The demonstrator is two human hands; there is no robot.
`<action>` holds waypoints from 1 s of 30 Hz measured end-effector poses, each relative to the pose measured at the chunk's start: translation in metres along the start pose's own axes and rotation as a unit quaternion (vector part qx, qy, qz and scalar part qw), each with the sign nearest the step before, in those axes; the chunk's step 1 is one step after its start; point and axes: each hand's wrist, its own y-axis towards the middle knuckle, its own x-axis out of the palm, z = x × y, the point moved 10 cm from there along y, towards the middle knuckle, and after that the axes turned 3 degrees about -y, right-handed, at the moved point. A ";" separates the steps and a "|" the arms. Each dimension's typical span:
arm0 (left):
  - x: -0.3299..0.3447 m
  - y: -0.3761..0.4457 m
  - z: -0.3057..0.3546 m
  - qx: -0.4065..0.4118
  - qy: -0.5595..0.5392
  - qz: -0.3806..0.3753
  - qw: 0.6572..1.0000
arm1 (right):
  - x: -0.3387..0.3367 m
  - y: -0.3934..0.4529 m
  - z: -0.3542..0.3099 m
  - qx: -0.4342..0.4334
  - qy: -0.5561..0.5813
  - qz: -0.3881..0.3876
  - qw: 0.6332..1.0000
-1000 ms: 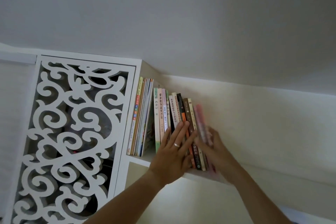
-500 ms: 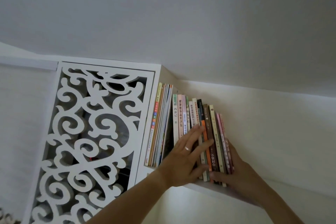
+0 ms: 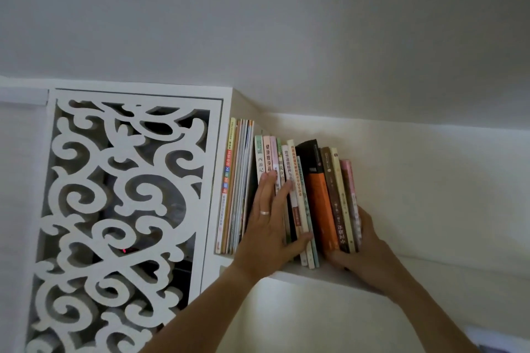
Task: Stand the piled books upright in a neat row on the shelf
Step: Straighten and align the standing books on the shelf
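White wall and ceiling fill the upper view; below runs a pale shelf set high up. At far left stands a white panel cut through with curling scrollwork, hard-edged and glossy. Against its side lean thin, tall booklets, soft-spined and slightly splayed. Next come the books, paperbacks with flat matte spines, already upright on the shelf but uneven: a few stick out at the bottom edge and a black-and-orange one stands proud of the rest. The left hand, wearing a ring, lies flat with fingers spread against the pale spines, thumb hooked under the lower edges. The right hand cups the pink outer book, palm pressed to the end of the row. The step looks like squaring up: most standing seems done. Next, I judge, both hands must squeeze inward and push the protruding spines back flush.
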 end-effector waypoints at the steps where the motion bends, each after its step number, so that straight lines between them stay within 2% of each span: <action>1: 0.000 0.000 0.000 0.005 -0.004 -0.001 1.000 | 0.000 0.000 -0.002 -0.002 -0.020 0.015 1.000; 7: 0.003 -0.002 0.004 0.020 0.025 -0.008 0.999 | 0.006 0.001 -0.009 -0.028 -0.096 0.026 0.995; 10: 0.002 -0.002 0.007 0.013 0.079 -0.003 0.997 | 0.003 0.001 -0.012 -0.033 -0.088 0.038 0.995; 15: -0.027 0.052 0.024 -0.049 0.195 0.062 0.978 | -0.003 -0.003 -0.009 0.002 -0.056 0.035 0.998; 18: -0.017 0.084 0.032 -0.058 0.273 -0.009 0.960 | -0.004 -0.004 -0.005 0.017 -0.057 0.034 0.998; 20: -0.013 0.087 0.035 -0.078 0.285 -0.024 0.955 | -0.003 -0.005 -0.005 0.020 -0.063 0.026 0.997; 24: -0.027 0.075 0.043 -0.117 0.154 0.058 0.979 | 0.006 -0.007 -0.014 -0.012 -0.084 -0.010 0.996; 26: -0.028 0.062 0.039 -0.156 -0.013 0.075 0.985 | 0.013 -0.009 -0.022 -0.042 -0.097 -0.030 0.994; 28: -0.022 0.050 0.028 -0.228 -0.195 0.079 0.951 | 0.015 -0.009 -0.027 -0.057 -0.097 -0.042 0.993; 30: -0.024 0.044 0.023 -0.268 -0.247 0.091 0.927 | 0.016 -0.009 -0.028 -0.055 -0.089 -0.046 0.993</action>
